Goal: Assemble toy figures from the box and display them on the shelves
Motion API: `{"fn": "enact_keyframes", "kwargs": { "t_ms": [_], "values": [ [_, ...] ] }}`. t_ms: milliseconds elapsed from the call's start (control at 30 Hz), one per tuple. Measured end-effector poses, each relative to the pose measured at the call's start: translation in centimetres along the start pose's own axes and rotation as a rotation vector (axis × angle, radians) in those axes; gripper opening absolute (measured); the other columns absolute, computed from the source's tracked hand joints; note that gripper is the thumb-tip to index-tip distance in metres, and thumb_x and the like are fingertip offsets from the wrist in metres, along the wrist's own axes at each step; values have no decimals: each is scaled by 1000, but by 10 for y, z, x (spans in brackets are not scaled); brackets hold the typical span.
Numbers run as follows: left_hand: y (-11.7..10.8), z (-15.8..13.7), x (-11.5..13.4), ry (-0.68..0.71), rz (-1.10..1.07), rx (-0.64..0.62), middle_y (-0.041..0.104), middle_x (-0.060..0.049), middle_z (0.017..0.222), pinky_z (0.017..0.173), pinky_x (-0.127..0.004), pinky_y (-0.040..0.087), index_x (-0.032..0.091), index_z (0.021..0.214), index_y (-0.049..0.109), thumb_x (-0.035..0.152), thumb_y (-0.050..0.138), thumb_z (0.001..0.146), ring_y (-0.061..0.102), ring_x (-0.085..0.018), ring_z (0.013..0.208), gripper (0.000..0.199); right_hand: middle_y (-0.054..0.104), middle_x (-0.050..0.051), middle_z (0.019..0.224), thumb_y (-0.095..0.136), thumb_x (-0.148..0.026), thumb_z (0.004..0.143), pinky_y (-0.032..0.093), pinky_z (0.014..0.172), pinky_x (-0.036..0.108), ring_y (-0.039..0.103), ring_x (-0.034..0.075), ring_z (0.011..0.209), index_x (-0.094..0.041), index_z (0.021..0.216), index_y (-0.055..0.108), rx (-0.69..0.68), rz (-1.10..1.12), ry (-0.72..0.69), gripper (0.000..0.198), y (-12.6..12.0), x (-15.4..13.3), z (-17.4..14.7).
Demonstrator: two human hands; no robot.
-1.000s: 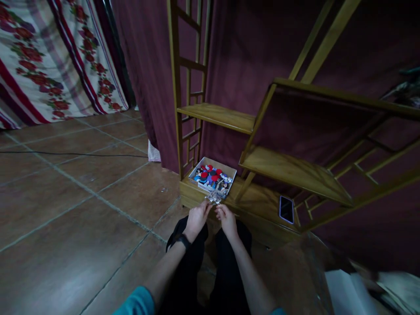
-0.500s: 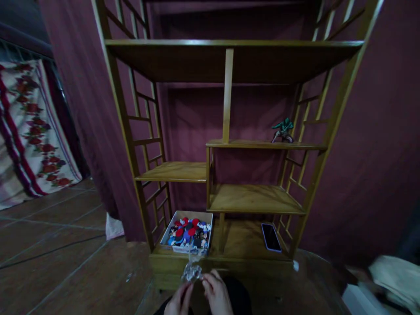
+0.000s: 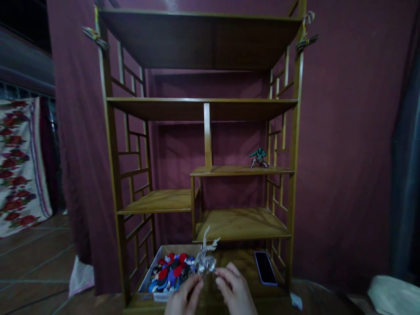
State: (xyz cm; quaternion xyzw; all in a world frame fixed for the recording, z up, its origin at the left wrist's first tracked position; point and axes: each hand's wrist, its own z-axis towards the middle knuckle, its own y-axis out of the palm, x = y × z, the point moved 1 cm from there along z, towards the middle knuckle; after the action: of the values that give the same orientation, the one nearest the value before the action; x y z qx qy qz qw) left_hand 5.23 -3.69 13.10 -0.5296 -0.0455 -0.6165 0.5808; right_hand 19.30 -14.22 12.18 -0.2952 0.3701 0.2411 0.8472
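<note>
A clear, shiny deer figurine [image 3: 206, 263] with branching antlers is held up between my two hands, in front of the lowest shelf. My left hand [image 3: 185, 295] pinches its lower left side with thumb and forefinger. From the right, the fingers of my right hand [image 3: 235, 289] are closed on its other lower edge. Just behind and to the left stands an open white box [image 3: 157, 257], full of small red, blue, black and white figures [image 3: 172, 272]. The deer's base is partly covered by my fingertips.
A wooden shelf unit [image 3: 201, 101] with stepped boards fills the view ahead. A dark green figurine [image 3: 259, 157] crouches on the middle right board. On the bottom board lies a phone [image 3: 265, 268]. A purple curtain [image 3: 74, 175] hangs at left, a pale bundle [image 3: 392, 293] sits at lower right.
The view has tilted up and turned slightly right, so more upper shelving shows. Both hands have raised the deer figurine, which now overlaps the box's right side.
</note>
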Motion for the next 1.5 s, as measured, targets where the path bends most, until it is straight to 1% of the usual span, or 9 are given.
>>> {"fn": "enact_keyframes", "kwargs": {
  "t_ms": [133, 233, 400, 533, 733, 900, 1133, 1300, 1500],
  "values": [
    [-18, 46, 100, 171, 7, -1, 69, -1, 92, 72, -24, 50, 26, 94, 65, 40, 45, 80, 64, -17, 80, 28, 53, 3, 76, 48, -32, 80, 46, 51, 24, 56, 16, 65, -24, 85, 65, 72, 33, -85, 19, -71, -52, 44],
    [-29, 83, 160, 300, -37, -29, 69, -3, 82, 62, -23, 49, 21, 93, 65, 38, 44, 82, 62, -15, 65, 30, 53, 3, 77, 50, -32, 80, 46, 45, 22, 54, 14, 61, -22, 86, 65, 107, 37, -145, 19, -115, -84, 80],
    [-40, 158, 227, 416, -142, -31, 62, -1, 60, 45, -19, 43, 15, 88, 63, 37, 49, 80, 58, -11, 48, 28, 58, 4, 84, 55, -32, 76, 51, 48, 22, 57, 13, 63, -19, 87, 66, 198, 0, -288, 20, -175, -125, 150],
    [-38, 218, 259, 442, -174, -39, 63, -1, 60, 44, -16, 42, 14, 82, 63, 29, 52, 78, 58, -9, 47, 19, 61, 2, 78, 60, -27, 70, 54, 48, 22, 59, 11, 61, -16, 82, 65, 170, 28, -268, 17, -205, -134, 213],
    [-26, 285, 263, 288, 6, 70, 65, -2, 59, 50, -17, 44, 15, 76, 66, 30, 57, 74, 60, -9, 51, 17, 64, 0, 64, 65, -17, 67, 53, 47, 17, 60, 9, 51, -15, 73, 65, 126, -77, -87, 6, -215, -111, 295],
    [-18, 315, 249, 189, 121, 134, 67, -3, 61, 58, -19, 45, 18, 74, 69, 31, 61, 70, 63, -13, 63, 16, 66, 2, 66, 68, -15, 65, 52, 47, 16, 62, 9, 51, -14, 72, 66, 104, -129, 1, 8, -203, -90, 334],
    [-10, 345, 233, 75, 183, 133, 68, -4, 64, 58, -19, 45, 18, 75, 69, 28, 64, 66, 63, -14, 66, 13, 67, 1, 62, 66, -20, 69, 49, 47, 14, 62, 10, 49, -16, 74, 67, 111, -350, 77, 6, -188, -74, 360],
    [-2, 361, 217, 19, 153, 88, 67, -5, 62, 54, -19, 45, 16, 72, 68, 25, 64, 67, 63, -13, 59, 11, 67, 0, 60, 68, -23, 66, 47, 52, 16, 63, 11, 54, -20, 75, 69, 102, -511, 58, 10, -183, -69, 367],
    [4, 373, 215, 58, 202, 126, 67, -5, 60, 56, -18, 45, 16, 69, 69, 24, 68, 61, 64, -15, 65, 11, 68, 1, 66, 62, -35, 69, 42, 55, 18, 62, 13, 62, -24, 72, 70, 109, -696, 9, 14, -185, -70, 368]
  ]
}}
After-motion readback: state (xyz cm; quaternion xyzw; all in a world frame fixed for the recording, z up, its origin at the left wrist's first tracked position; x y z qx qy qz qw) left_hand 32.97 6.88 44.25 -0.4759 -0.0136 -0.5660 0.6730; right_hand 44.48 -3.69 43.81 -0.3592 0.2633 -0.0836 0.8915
